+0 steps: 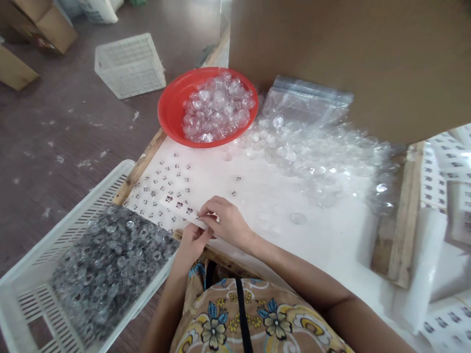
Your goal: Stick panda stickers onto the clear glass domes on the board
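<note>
A narrow white strip with dark printed figures [179, 205] runs over the table's front left part, its near end between my hands. My left hand [195, 239] pinches that end from below, at the table's wooden front edge. The fingers of my right hand [221, 218] are closed on the strip just above. Many small dark printed pieces [163, 177] lie spread on the white tabletop [265, 196] beyond the strip. Clear round plastic pieces [320, 162] are heaped along the back and right of the table.
A red basin [171, 110] of clear round pieces stands at the back left. The white crate [37, 264] at lower left holds many filled clear pieces. Flat plastic bags [305, 105] lean near a large cardboard panel [349, 59]. An upturned white basket [130, 66] sits on the floor.
</note>
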A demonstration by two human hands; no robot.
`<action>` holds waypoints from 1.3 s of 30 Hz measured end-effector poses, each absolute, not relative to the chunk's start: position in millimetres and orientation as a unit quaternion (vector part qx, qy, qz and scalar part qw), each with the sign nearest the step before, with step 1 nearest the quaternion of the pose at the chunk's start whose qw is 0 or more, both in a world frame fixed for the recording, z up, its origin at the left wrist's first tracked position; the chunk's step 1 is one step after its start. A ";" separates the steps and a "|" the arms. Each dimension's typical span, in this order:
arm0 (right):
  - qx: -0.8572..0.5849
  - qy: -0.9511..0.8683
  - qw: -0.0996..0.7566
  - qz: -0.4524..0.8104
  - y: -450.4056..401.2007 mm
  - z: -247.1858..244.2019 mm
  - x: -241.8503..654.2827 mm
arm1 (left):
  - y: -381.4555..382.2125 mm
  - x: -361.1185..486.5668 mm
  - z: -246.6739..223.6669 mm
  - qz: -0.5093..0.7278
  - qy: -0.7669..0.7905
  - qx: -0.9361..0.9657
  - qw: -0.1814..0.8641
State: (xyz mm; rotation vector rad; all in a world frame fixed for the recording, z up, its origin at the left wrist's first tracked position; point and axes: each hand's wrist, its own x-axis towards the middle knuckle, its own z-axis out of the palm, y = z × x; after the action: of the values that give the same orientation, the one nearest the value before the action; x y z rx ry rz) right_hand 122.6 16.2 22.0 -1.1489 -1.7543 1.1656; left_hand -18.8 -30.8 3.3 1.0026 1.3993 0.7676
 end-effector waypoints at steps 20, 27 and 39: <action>-0.615 -0.663 0.184 0.386 28.3 -17.6 196.7 | -36.7 -22.3 19.0 0.374 0.601 0.343 0.617; -0.621 -0.735 0.096 0.256 29.4 -18.2 166.0 | -34.3 -19.8 16.4 0.373 0.591 0.338 0.630; -0.645 -0.694 0.190 0.259 55.0 -21.9 186.4 | -34.5 -33.9 13.0 0.383 0.616 0.328 0.605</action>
State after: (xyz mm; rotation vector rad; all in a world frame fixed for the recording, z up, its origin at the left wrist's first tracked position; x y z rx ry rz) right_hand 186.4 55.0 -21.9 -1.8120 -1.9491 0.7268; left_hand -33.9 -34.5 13.0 0.7596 1.4263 0.8855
